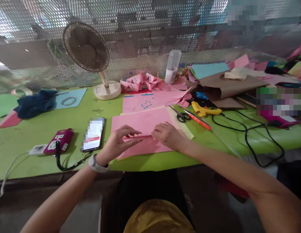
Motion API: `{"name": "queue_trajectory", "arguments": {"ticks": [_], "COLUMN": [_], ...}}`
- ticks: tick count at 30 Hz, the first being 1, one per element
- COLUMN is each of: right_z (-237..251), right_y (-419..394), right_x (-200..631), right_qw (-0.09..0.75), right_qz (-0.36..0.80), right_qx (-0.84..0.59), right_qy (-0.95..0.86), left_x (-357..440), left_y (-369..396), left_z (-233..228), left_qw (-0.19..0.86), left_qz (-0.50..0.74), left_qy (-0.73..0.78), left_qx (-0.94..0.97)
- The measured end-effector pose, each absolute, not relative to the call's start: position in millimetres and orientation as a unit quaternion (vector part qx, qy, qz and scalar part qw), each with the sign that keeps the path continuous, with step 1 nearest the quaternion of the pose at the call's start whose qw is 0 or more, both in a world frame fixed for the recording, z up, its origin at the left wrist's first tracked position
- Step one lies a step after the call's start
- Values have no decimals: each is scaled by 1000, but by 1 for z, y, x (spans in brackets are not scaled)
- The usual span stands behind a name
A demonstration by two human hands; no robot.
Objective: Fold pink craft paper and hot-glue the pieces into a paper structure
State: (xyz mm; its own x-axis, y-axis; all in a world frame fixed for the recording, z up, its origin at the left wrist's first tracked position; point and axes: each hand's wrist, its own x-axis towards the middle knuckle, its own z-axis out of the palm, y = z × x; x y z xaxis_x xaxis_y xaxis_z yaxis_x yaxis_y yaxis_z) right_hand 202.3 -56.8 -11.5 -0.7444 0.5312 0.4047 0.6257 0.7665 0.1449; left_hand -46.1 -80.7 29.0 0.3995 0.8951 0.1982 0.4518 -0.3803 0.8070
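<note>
Sheets of pink paper (145, 118) lie stacked on the green tabletop in front of me. A narrow folded strip of pink paper (133, 137) runs across the stack between my hands. My left hand (120, 142), with a white watch on its wrist, rests at the stack's left side; its thumb and fingers are apart around the strip's end. The curled fingers of my right hand (167, 135) press on the strip's other end, hiding it. Beside the stack on the right are black-handled scissors (181, 116) and an orange cutter (199, 121).
A yellow glue gun (205, 110) and black cable (247, 129) lie at right. At left are a phone (94, 134), a magenta power strip (59, 140) and a fan (107, 90). Behind stand folded pink pieces (140, 81), a bottle (172, 66) and brown paper (228, 84).
</note>
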Motion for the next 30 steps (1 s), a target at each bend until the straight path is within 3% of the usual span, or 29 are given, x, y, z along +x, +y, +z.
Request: {"name": "queue_trajectory", "arguments": {"ticks": [2,5,13,20,30], "right_z": [-13,-14,-6,1,8], "right_y": [-56,-56,-52,-35,-24], "right_x": [204,207,210,218,218], "right_qw": [191,214,241,191,126], "right_qz": [-78,9,189,323,374], "right_qx": [-332,-352,-417,-471,-481], "right_qy": [-921,-911,-856,-799,-783], "left_x": [-44,-40,-34,-40,-90], "left_y": [-70,-55,-47,-38,-43], "left_z": [22,7,6,17,16], "left_qw": [239,210,334,459,354], "left_qz": [308,266,270,229,217], "left_qy": [409,379,466,504,599], "left_qx": [825,861,773,695,684]}}
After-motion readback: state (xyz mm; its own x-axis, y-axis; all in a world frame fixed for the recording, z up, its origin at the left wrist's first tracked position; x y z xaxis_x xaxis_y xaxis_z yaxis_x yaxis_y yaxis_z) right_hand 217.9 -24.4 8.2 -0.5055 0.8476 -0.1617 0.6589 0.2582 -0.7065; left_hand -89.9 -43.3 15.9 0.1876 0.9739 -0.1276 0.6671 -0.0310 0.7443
